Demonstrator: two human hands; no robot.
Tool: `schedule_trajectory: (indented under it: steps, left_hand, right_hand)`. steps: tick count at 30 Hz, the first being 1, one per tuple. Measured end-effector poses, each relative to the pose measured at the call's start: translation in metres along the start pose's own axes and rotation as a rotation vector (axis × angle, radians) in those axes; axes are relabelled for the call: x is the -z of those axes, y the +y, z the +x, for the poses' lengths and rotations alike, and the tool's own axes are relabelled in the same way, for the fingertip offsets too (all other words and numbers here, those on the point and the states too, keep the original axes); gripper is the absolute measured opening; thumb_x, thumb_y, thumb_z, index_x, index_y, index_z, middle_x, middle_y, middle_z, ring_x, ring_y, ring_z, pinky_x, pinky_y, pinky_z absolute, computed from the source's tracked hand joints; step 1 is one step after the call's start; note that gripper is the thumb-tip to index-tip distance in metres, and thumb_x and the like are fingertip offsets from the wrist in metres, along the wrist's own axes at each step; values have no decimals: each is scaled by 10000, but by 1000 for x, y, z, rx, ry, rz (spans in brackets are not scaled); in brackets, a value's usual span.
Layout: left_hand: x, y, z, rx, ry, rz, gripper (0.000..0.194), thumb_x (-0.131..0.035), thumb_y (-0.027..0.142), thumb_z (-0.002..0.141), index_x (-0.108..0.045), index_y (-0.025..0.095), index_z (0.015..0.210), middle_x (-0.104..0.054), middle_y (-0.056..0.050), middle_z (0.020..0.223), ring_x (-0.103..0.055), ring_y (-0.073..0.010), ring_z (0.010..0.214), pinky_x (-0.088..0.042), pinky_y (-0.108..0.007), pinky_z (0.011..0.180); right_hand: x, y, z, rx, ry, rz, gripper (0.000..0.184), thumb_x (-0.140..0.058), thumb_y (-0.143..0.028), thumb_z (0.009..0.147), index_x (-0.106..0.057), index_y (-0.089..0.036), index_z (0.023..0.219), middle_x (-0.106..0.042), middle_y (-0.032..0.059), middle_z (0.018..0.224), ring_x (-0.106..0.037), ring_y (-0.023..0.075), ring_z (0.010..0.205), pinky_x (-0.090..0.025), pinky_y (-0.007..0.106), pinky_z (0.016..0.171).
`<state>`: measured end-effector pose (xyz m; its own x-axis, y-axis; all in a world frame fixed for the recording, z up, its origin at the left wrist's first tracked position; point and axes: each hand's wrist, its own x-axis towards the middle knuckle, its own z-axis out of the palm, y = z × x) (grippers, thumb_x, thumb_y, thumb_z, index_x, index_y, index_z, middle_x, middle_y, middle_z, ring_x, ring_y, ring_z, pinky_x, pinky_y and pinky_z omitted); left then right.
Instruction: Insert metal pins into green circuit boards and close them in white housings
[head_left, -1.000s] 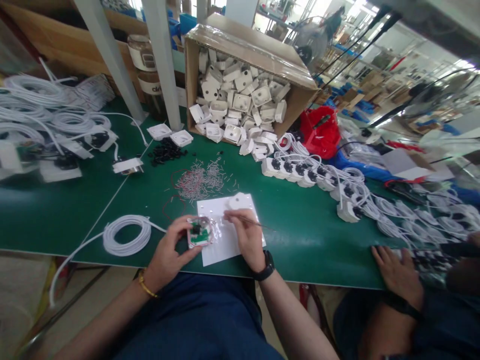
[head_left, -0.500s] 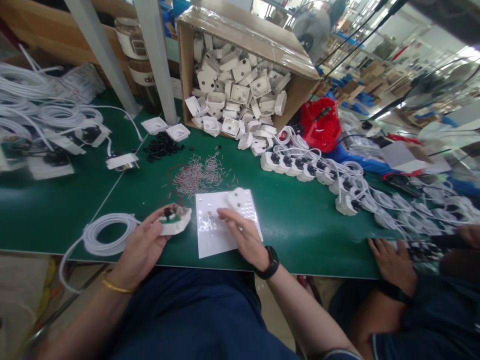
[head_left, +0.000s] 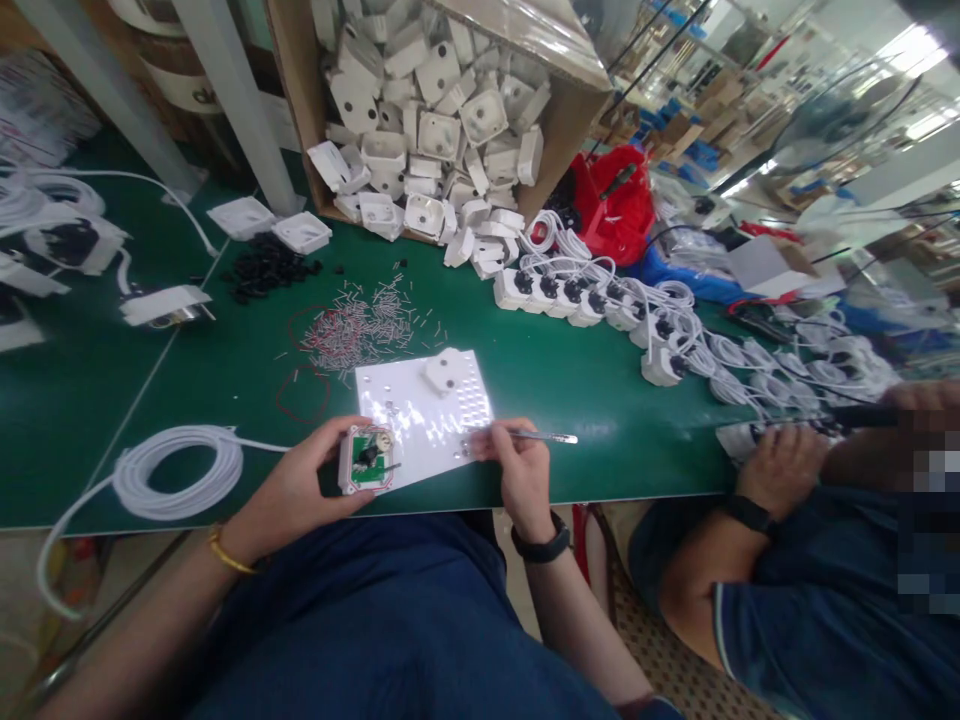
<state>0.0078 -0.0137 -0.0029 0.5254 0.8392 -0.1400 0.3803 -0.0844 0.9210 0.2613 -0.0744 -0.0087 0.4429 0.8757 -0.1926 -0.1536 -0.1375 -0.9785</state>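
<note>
My left hand (head_left: 319, 470) grips a small white plastic housing (head_left: 346, 475) by its sides, its open face turned up. Inside sits a green circuit board (head_left: 361, 462) with a black part on it. My right hand (head_left: 519, 470) pinches metal tweezers (head_left: 551, 437), the rear end sticking out to the right and the tips over the white sheet (head_left: 420, 440). Small pieces lie on that sheet, too small to name. A white cover with two holes (head_left: 444, 372) rests on its far part. A white cable coil (head_left: 180, 472) lies left of my left hand.
Behind the sheet are scattered small metal pins (head_left: 352, 330) and a pile of black parts (head_left: 266, 265). A cardboard box (head_left: 296, 120) of white housings stands at the back. Wired units (head_left: 555, 295) line the right side. A co-worker's hand (head_left: 784, 460) is at far right.
The camera view has shifted. My right hand has moved to the sheet's right edge, the tweezers now plainly visible. My left hand has turned the housing so its open face shows and brought it against the sheet.
</note>
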Motion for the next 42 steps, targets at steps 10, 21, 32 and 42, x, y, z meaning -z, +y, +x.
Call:
schedule_trajectory:
  steps: [10,21,32,42]
  left_hand:
    - [-17,-5,-2,-135,87,386,648,-689,418,710,-417,208,1259,-572,-113,1179,-593,-292,1046,-480,-425,937]
    - [-16,7,-3,0,85,381,604,-683,461,704,-458,234,1216,-607,-82,1122,-639,-262,938,-521,-356,824]
    - [-14,9,-5,63,23,340,624,-671,447,722,-415,226,1247,-571,-91,1193,-607,-277,1031,-496,-404,896]
    - [-14,7,-6,107,7,190,649,-700,413,716,-403,234,1265,-534,-101,1253,-559,-304,1126,-436,-504,989]
  right_hand:
    - [20,4,2,-44,61,-151,232,-704,-366,738,-616,-152,756,-696,32,628,-661,152,546,-553,250,532]
    - [24,4,6,-34,-25,-212,195,-663,-332,788,-625,-147,742,-704,43,643,-667,152,586,-533,248,573]
    - [29,1,10,-108,-92,-152,254,-706,-394,739,-593,-167,717,-703,39,613,-673,159,559,-545,248,551]
    - [27,6,5,-101,-56,-126,231,-686,-376,774,-593,-164,786,-710,37,657,-694,168,628,-550,252,603]
